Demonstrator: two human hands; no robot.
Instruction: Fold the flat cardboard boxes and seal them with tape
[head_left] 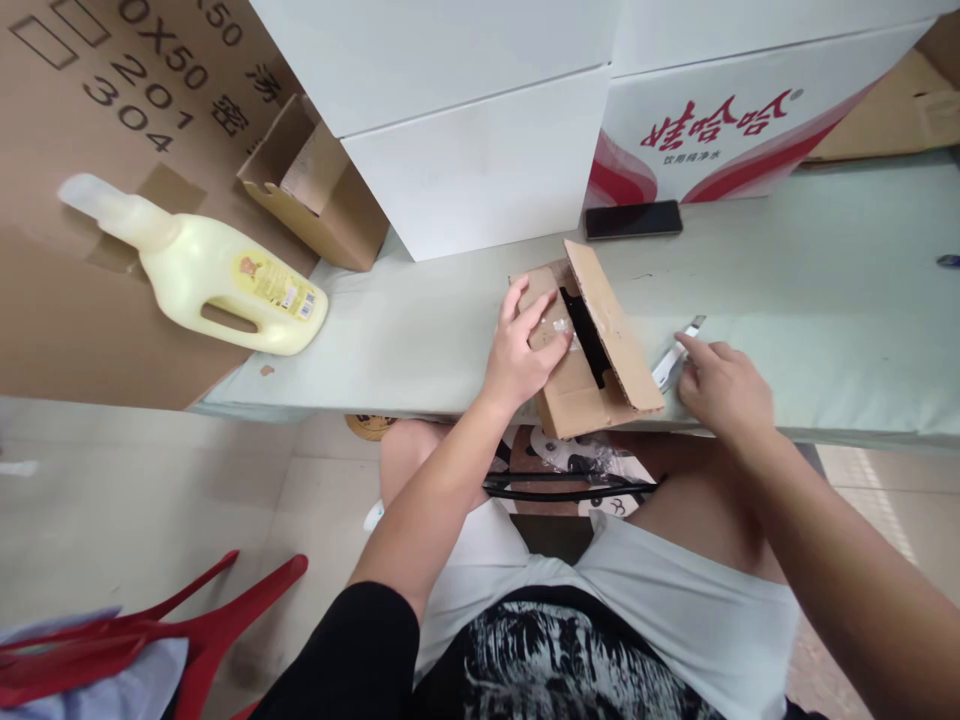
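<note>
A small brown cardboard box (pixel 574 405) lies tilted near the table's front edge, one long flap (pixel 611 325) raised and something black (pixel 589 340) showing through the gap. My left hand (pixel 521 345) grips the box from the left, its fingers spread over the other flap beside a bit of clear tape. Just right of the box, my right hand (pixel 724 385) has its fingers curled at a white utility knife (pixel 667 368), the index fingertip on the knife's body. The knife's blade points away from me; the undersides of the right fingers are hidden.
Behind the box lies a black phone (pixel 634 220) against stacked white cartons (pixel 480 180). A yellow detergent bottle (pixel 232 280) and an open cardboard box (pixel 337 205) stand left, by a large brown carton (pixel 45 250). A red chair (pixel 210 620) is on the floor at lower left.
</note>
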